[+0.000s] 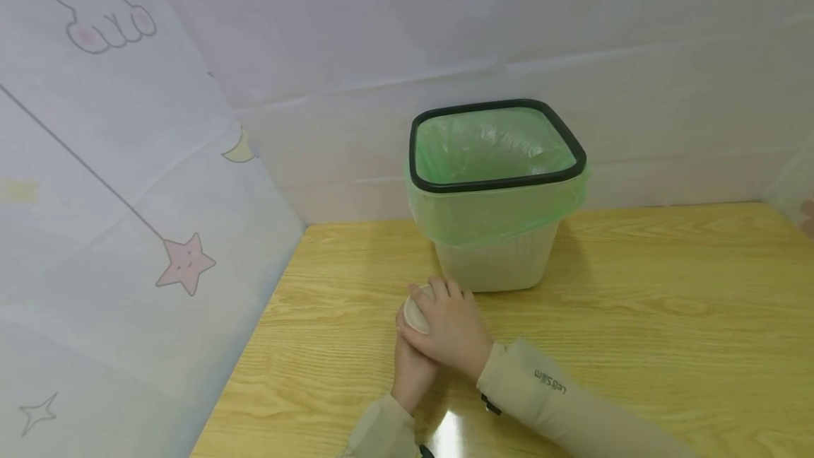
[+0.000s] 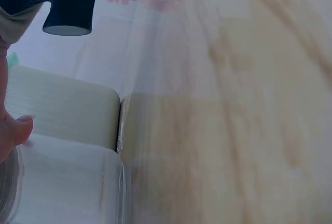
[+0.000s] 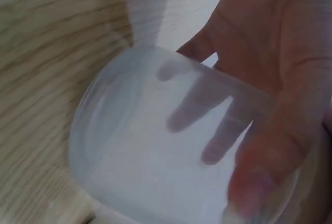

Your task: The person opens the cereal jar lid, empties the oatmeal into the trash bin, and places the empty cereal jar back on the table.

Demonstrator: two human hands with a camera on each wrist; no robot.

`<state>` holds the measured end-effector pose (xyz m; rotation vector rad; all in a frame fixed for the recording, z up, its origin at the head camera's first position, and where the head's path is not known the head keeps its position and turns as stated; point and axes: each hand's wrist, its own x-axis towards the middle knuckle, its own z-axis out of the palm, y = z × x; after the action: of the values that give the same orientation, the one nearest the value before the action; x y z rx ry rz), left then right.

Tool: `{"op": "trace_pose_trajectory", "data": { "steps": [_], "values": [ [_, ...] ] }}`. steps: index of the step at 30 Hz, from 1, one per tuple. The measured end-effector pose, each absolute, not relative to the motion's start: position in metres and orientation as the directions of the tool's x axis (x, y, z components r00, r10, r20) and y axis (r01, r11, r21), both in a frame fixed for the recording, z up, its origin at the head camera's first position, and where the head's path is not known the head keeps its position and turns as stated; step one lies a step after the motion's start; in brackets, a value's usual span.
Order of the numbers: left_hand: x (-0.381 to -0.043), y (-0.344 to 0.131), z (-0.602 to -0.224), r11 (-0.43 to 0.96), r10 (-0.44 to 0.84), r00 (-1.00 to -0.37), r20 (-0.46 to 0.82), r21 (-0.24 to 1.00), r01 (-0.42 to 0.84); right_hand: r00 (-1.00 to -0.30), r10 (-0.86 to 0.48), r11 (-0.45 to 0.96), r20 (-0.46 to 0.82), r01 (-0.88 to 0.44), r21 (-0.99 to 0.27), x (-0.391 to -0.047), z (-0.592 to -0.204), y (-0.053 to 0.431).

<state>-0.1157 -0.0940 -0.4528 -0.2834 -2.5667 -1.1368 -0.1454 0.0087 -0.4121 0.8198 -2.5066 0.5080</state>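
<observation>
A small translucent plastic jar (image 1: 415, 316) with a pale round top is between my two hands, close in front of the bin. My left hand (image 1: 412, 366) grips it from the near left side. Over its top lies my right hand (image 1: 455, 327), thumb on the near side and fingers around the far edge. In the right wrist view, fingers show through the wall of the clear jar (image 3: 124, 151), with a thumb (image 3: 264, 177) in front. The left wrist view has the jar (image 2: 67, 177) at the lower left, a fingertip beside it. Its contents cannot be made out.
A white bin (image 1: 492, 267) with a black rim and a green liner (image 1: 496, 214) stands at the back of the wood-grain table (image 1: 668, 324). Pale printed sheets (image 1: 356, 34) hang behind and to the left. Part of another hand (image 1: 807, 218) shows at the right edge.
</observation>
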Motion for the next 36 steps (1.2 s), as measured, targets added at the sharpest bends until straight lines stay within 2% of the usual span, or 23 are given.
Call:
{"op": "trace_pose_trajectory", "data": {
  "steps": [1, 2, 6, 11, 14, 19, 28, 36],
  "values": [
    [-0.115, -0.094, -0.453, 0.58, 0.0, -0.94, 0.34, 0.766, 0.277, -0.725, -0.454, 0.751, 0.518, -0.624, -0.215, -0.145, -0.412, 0.009],
    [-0.115, -0.093, -0.453, 0.555, -0.011, -0.944, 0.329, 0.787, 0.268, -0.727, -0.457, 0.739, 0.513, -0.631, -0.235, -0.144, -0.412, 0.009],
    [-0.116, -0.094, -0.453, 0.496, -0.028, -0.947, 0.32, 0.827, 0.265, -0.71, -0.523, 0.665, 0.472, -0.686, -0.297, -0.146, -0.41, 0.014],
    [-0.114, -0.096, -0.456, 0.325, -0.021, -0.962, 0.273, 0.912, 0.252, -0.675, -0.599, 0.589, 0.43, -0.736, -0.335, -0.148, -0.408, 0.021],
    [-0.113, -0.097, -0.457, 0.285, -0.015, -0.964, 0.265, 0.925, 0.25, -0.668, -0.623, 0.559, 0.407, -0.744, -0.366, -0.149, -0.407, 0.024],
    [-0.113, -0.097, -0.459, 0.311, -0.013, -0.964, 0.264, 0.918, 0.247, -0.666, -0.639, 0.532, 0.386, -0.744, -0.404, -0.149, -0.406, 0.027],
    [-0.117, -0.095, -0.457, 0.534, 0.022, -0.945, 0.325, 0.796, 0.286, -0.678, -0.609, 0.572, 0.412, -0.735, -0.363, -0.145, -0.408, 0.023],
    [-0.117, -0.095, -0.457, 0.494, -0.03, -0.944, 0.328, 0.826, 0.271, -0.666, -0.536, 0.658, 0.52, -0.715, -0.238, -0.14, -0.412, 0.015]
  ]
}}
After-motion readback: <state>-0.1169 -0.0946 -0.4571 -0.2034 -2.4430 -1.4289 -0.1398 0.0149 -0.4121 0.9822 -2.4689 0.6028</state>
